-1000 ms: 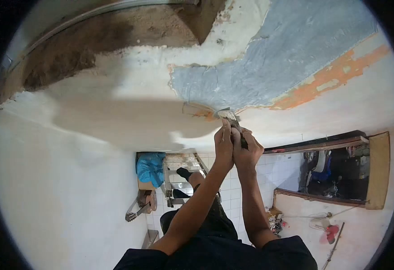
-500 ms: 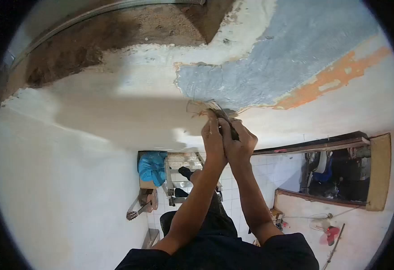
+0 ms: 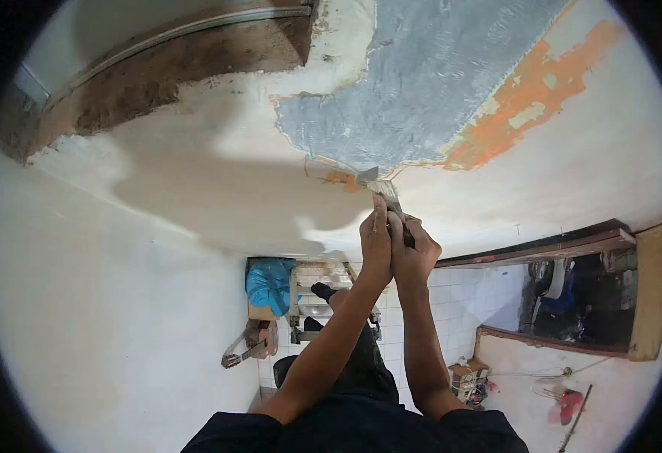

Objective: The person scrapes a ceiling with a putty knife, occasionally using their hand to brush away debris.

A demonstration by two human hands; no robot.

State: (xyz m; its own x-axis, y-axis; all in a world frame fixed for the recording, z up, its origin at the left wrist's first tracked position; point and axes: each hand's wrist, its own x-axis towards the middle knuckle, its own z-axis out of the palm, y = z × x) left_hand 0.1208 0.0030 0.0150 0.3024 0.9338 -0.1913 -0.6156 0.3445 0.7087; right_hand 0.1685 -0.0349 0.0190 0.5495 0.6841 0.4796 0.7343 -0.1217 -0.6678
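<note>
A scraper [image 3: 387, 198] with a flat, pale-smeared blade is pressed to the wall at the lower edge of a bare grey patch [image 3: 421, 83]. Around its handle my right hand [image 3: 416, 255] is closed. My left hand [image 3: 376, 245] is beside it, fingers closed against the scraper near the base of the blade. Most of the handle is hidden by my hands. Left of the blade tip, a small orange spot [image 3: 344, 180] shows through the cream paint [image 3: 248, 181].
A wider orange strip [image 3: 527, 113] borders the grey patch. Rough brown recess [image 3: 217, 57] at upper left. Below me are a ladder [image 3: 295, 309] under my feet, a blue plastic bag [image 3: 270, 285], a guitar [image 3: 259, 343] and a doorway [image 3: 572, 302] at right.
My hands and the scraper have shifted slightly right and down in the view, and the blade shows more clearly. More orange shows left of the blade. The camera view has tilted a little.
</note>
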